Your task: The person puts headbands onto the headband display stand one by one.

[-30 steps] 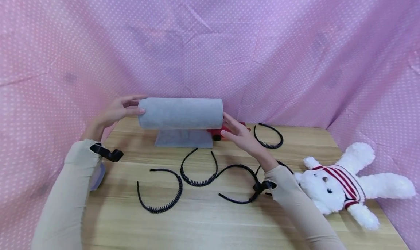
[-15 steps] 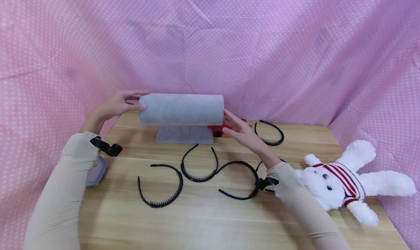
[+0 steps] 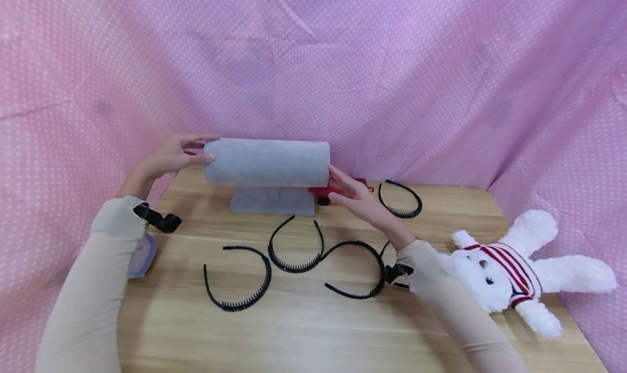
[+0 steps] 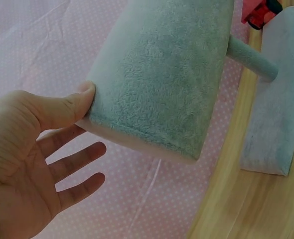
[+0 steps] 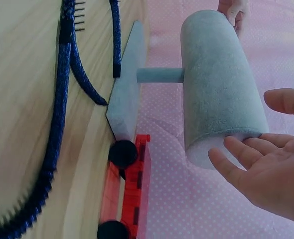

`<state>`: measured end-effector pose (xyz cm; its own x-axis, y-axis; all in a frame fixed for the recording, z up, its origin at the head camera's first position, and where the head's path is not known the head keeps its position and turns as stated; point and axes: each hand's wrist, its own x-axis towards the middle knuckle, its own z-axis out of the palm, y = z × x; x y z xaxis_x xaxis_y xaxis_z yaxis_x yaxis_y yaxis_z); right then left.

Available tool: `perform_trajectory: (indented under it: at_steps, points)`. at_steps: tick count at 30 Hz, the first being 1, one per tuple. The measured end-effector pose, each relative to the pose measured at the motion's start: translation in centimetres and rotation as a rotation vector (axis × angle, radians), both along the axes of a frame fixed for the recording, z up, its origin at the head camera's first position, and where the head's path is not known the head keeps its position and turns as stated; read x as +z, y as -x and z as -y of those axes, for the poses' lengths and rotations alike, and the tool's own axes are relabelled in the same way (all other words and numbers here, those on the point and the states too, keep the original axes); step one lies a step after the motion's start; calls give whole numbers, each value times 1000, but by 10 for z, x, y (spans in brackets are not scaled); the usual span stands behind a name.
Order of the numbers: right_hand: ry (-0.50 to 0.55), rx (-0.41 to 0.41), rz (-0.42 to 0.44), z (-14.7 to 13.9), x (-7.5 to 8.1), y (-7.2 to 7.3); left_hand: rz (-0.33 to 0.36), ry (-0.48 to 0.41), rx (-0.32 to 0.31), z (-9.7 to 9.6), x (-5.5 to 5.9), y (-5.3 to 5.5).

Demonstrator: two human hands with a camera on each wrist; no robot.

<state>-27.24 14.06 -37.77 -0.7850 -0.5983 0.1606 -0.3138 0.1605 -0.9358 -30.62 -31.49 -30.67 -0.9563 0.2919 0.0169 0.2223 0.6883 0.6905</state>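
A grey velvet headband display stand (image 3: 266, 163) stands at the back of the table, its thick roll held up by a post on a flat base (image 3: 272, 201). My left hand (image 4: 35, 144) pinches the roll's left end between thumb and index finger, the other fingers spread apart from it. At the opposite end, my right hand (image 5: 266, 164) touches the flat end face with nearly straight fingertips, thumb away from the roll. Black toothed headbands lie in front, among them a left one (image 3: 266, 277), a middle one (image 3: 296, 268) and a right one (image 3: 382, 269).
A red toy vehicle (image 5: 132, 184) stands by the base's right end. Another headband (image 3: 419, 201) lies at the back right. A white plush rabbit (image 3: 482, 286) in a striped shirt lies at right. A pale bluish object (image 3: 142, 256) is partly behind the left sleeve. Pink dotted cloth (image 3: 313, 62) hangs behind.
The view shifts slightly, so the table items appear a little higher than a second ago. Both hands stay at the roll's ends, and the stand shows no clear movement on the table.
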Motion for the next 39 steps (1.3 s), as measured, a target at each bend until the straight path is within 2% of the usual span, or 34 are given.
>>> perform_trajectory:
  at_steps: [5,9,13,19,23,32,39]
  points:
    - [1,-9,0,3,-1,0,1,-11,5,2,0,1]
    - [-20,-20,-36,1,0,1,3,-7,2,1,0,0]
    - [-82,-61,-151,-2,4,-1,14,6,-3,0,1,1]
    - [-177,-104,-324,-6,11,-12,22,9,-11,0,3,4]
    - [-225,-52,-365,-1,9,-21,22,1,-9,0,4,5]
    - [-359,144,-447,17,-8,-39,16,22,-18,-1,4,3]
    - [-546,308,-498,32,-21,-46,18,13,-15,0,4,2]
